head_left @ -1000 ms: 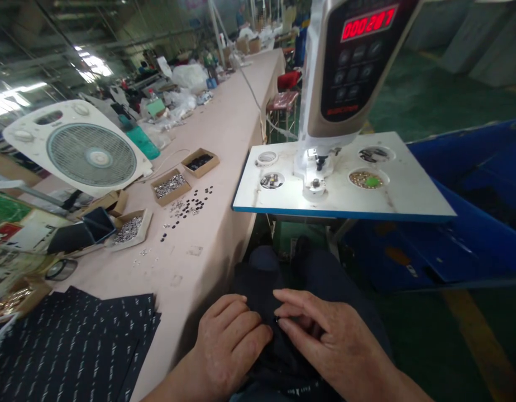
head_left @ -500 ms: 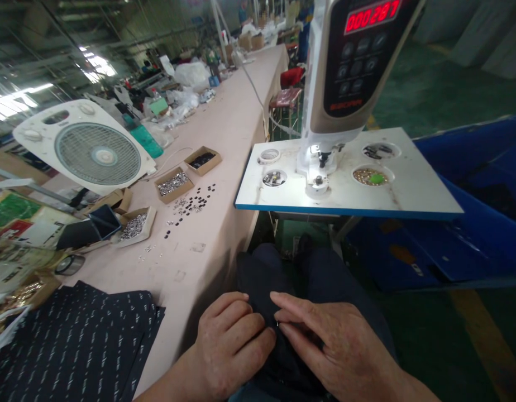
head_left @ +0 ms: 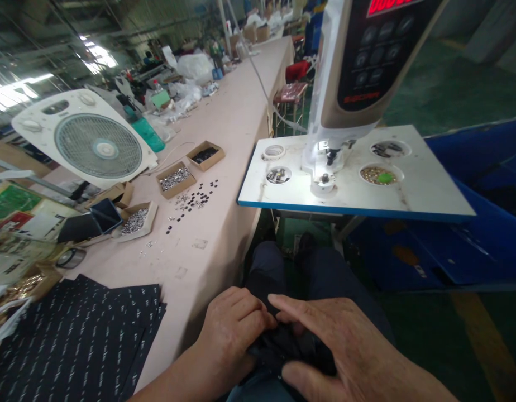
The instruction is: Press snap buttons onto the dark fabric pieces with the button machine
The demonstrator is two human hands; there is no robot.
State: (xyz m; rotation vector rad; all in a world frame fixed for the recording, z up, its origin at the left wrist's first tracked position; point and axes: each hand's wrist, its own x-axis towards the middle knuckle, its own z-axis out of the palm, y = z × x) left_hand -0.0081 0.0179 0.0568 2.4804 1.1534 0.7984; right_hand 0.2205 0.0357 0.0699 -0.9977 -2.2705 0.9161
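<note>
Running back past the left side of the machine [head_left: 345, 106], the long pale table [head_left: 224, 111] is the biggest thing in view. A blue bin [head_left: 471, 240] sits to the right of the machine, partly under its white board [head_left: 350, 196]. Left of the machine, across the table, a white fan [head_left: 96, 142] leans back. Sheets of printed black cloth [head_left: 73, 340] lie on the table, to the left of the machine and well nearer the person.

The dark cloth [head_left: 278, 352] is bunched in the lap, in front of the machine and lower than its board. It lies under and between the fingers of both hands. The right hand [head_left: 345, 329] has its thumb spread well away from a straight forefinger, with cloth in between; whether its folded fingers pinch anything cannot be told. The left hand [head_left: 233, 324] is curled onto the cloth, gripping it, its fingertips just beside the right ones.

Left of the machine, a small cardboard box [head_left: 180, 191] holds silver pieces, and black discs [head_left: 169, 229] are scattered near it.
</note>
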